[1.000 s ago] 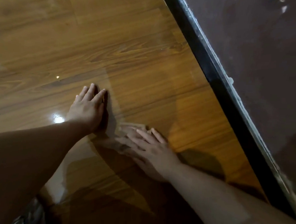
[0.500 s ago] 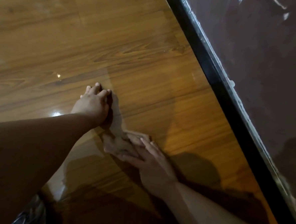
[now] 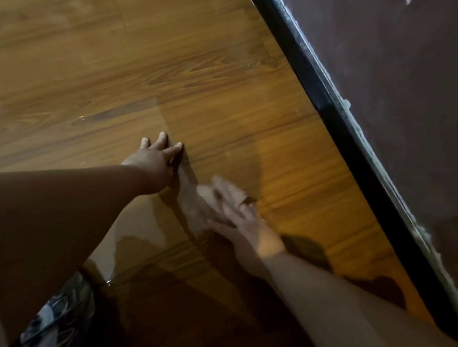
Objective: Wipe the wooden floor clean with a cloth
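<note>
Head view: floor (image 3: 121,73), glossy wood planks; left hand (image 3: 153,158), fingers straight and spread, flat on the boards, holding nothing; cloth (image 3: 221,194), pale, crumpled, on the floor just beside it; right hand (image 3: 248,228), blurred, fingers straight, pressing the cloth; black skirting (image 3: 333,112) alongside

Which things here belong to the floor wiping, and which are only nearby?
For the job:
wooden floor
cloth
right hand, flat on the cloth
left hand, pressing on the floor

Only nearby:
black skirting strip
dark wall
patterned fabric, bottom left
</note>
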Motion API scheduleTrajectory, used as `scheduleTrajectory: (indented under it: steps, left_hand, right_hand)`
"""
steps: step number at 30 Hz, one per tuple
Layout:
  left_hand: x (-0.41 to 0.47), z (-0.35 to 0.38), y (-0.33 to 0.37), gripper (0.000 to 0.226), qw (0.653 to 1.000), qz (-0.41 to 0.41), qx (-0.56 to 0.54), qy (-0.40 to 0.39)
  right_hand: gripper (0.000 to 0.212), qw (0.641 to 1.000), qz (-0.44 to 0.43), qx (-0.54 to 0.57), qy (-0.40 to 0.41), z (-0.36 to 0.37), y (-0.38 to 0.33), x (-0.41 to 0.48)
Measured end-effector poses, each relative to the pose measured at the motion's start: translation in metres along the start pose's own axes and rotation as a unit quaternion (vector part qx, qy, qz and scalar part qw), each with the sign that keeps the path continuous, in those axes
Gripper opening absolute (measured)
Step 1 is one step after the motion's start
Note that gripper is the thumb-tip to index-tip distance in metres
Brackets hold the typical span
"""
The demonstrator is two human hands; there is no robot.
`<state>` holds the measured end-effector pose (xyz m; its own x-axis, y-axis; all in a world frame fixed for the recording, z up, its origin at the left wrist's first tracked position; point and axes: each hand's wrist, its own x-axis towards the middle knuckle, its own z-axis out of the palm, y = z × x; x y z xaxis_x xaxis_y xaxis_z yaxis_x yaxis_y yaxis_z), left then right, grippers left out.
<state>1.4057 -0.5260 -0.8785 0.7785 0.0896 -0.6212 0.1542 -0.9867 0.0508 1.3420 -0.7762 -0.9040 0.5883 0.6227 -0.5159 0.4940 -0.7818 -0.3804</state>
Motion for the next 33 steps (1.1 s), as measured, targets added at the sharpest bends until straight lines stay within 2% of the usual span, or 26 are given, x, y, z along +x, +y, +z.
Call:
scheduleTrajectory:
  steps: [1, 3, 4, 6, 8, 10, 12, 15, 17, 19, 20, 22, 25, 27, 30, 33]
  left_hand:
    - [0.002, 0.003, 0.000, 0.059, 1.000, 0.006, 0.000, -0.003]
    - [-0.010, 0.006, -0.003, 0.061, 1.000, 0.004, 0.015, -0.019]
    - [-0.010, 0.006, 0.000, 0.061, 0.999, 0.003, 0.023, -0.033]
    - [-0.031, 0.017, 0.003, 0.060, 0.996, 0.016, 0.044, -0.082]
    - [-0.035, 0.027, 0.016, 0.058, 0.992, 0.026, 0.031, -0.117]
    - [-0.057, 0.026, 0.016, 0.057, 0.995, 0.051, -0.001, -0.090]
    - [-0.071, 0.022, 0.006, 0.054, 0.995, 0.036, -0.006, -0.094]
    - [-0.082, 0.015, 0.005, 0.041, 0.994, -0.001, -0.019, -0.104]
    - [-0.074, 0.004, 0.005, 0.044, 0.997, 0.010, -0.060, -0.038]
    - [-0.063, -0.005, -0.006, 0.052, 0.997, 0.029, -0.062, 0.022]
    - [-0.062, -0.007, -0.014, 0.054, 0.997, 0.027, -0.063, 0.040]
    - [-0.042, 0.000, -0.039, 0.058, 0.997, 0.008, -0.049, 0.064]
    - [-0.018, 0.011, -0.064, 0.056, 0.995, 0.006, -0.035, 0.091]
    - [0.005, 0.005, -0.078, 0.055, 0.992, -0.004, -0.063, 0.105]
    - [0.017, 0.003, -0.084, 0.054, 0.993, -0.008, -0.076, 0.093]
    - [0.019, -0.001, -0.076, 0.055, 0.991, -0.010, -0.098, 0.091]
  right_hand:
    - [0.058, 1.000, -0.013, 0.008, -0.026, -0.002, 0.000, 0.003]
    - [0.065, 0.999, -0.036, -0.012, 0.034, -0.002, 0.002, -0.001]
    - [0.067, 0.999, -0.018, -0.019, 0.047, -0.005, 0.011, -0.005]
    - [0.072, 0.995, 0.091, 0.003, 0.045, -0.003, 0.008, -0.024]
    - [0.076, 0.984, 0.176, 0.019, 0.002, -0.008, 0.009, -0.023]
    - [0.077, 0.974, 0.226, 0.016, -0.032, -0.025, -0.013, -0.019]
    - [0.077, 0.969, 0.240, 0.029, -0.055, -0.036, -0.043, -0.014]
    - [0.070, 0.970, 0.222, 0.041, -0.091, -0.028, -0.084, -0.013]
    - [0.066, 0.975, 0.181, 0.031, -0.125, -0.020, -0.092, -0.014]
    - [0.067, 0.981, 0.170, 0.019, -0.095, -0.016, -0.091, -0.012]
    - [0.064, 0.986, 0.157, 0.000, -0.054, -0.021, -0.093, -0.013]
    - [0.064, 0.996, 0.079, -0.032, 0.005, -0.016, -0.081, 0.006]
    - [0.067, 0.999, 0.025, -0.006, -0.033, -0.024, -0.063, 0.024]
    - [0.065, 0.999, 0.023, 0.002, -0.043, -0.046, -0.045, 0.043]
    - [0.064, 0.999, 0.032, 0.013, -0.001, -0.073, -0.012, 0.057]
    - [0.076, 0.988, 0.150, 0.029, 0.024, -0.105, 0.046, 0.062]
